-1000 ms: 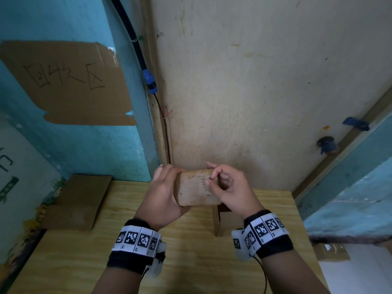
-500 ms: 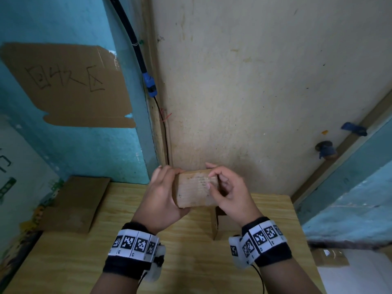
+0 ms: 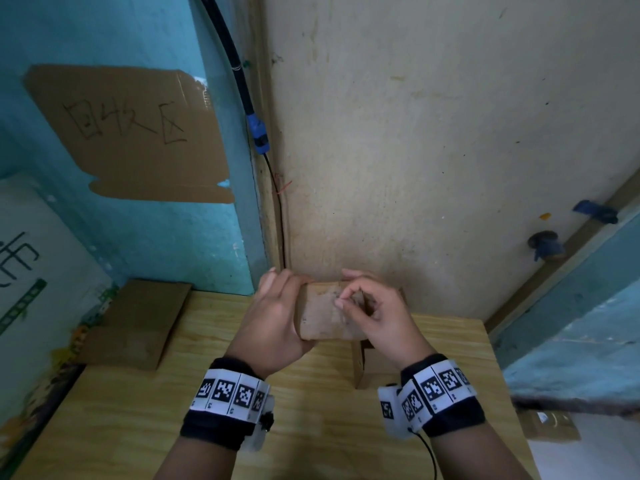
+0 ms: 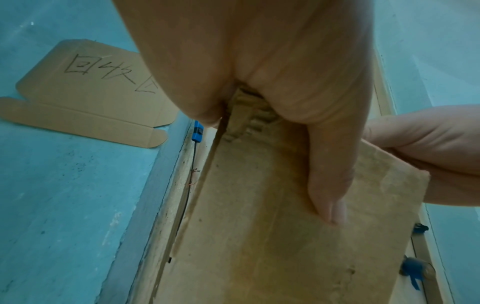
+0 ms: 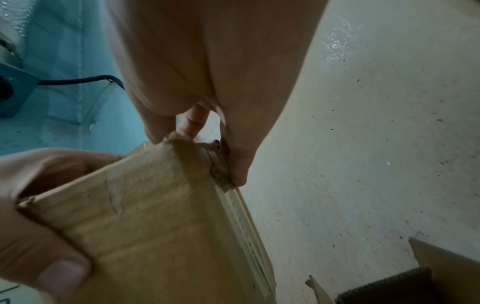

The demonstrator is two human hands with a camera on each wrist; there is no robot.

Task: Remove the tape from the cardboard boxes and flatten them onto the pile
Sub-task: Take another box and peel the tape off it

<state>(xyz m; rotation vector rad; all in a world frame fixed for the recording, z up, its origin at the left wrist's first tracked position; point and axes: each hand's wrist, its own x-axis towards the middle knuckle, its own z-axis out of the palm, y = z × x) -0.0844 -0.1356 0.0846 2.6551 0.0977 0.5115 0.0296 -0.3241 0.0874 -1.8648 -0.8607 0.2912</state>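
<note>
A small brown cardboard box point(image 3: 320, 315) is held up above the far middle of the light wooden desk point(image 3: 145, 410), between both hands. Its flaps are closed; nothing of its inside shows. The left hand point(image 3: 273, 320) grips the box's left end, fingers wrapped over the far side and thumb on the near face, as the left wrist view confirms. The right hand point(image 3: 377, 317) is curled at the box's right end, with thumb and forefinger pinched together on the near face over a strip of clear tape point(image 3: 337, 315); whether the tape edge is lifted cannot be told. In the right wrist view the right fingertips point(image 5: 237, 164) sit on the box's worn corner.

An open brown cardboard box point(image 3: 363, 363) stands on the desk just below the right hand; its contents cannot be seen. A pile of flattened brown cardboard point(image 3: 135, 323) lies at the desk's far left, well apart from both hands. A cardboard sign with handwritten characters point(image 3: 131, 133) hangs on the blue wall point(image 3: 156, 244).
</note>
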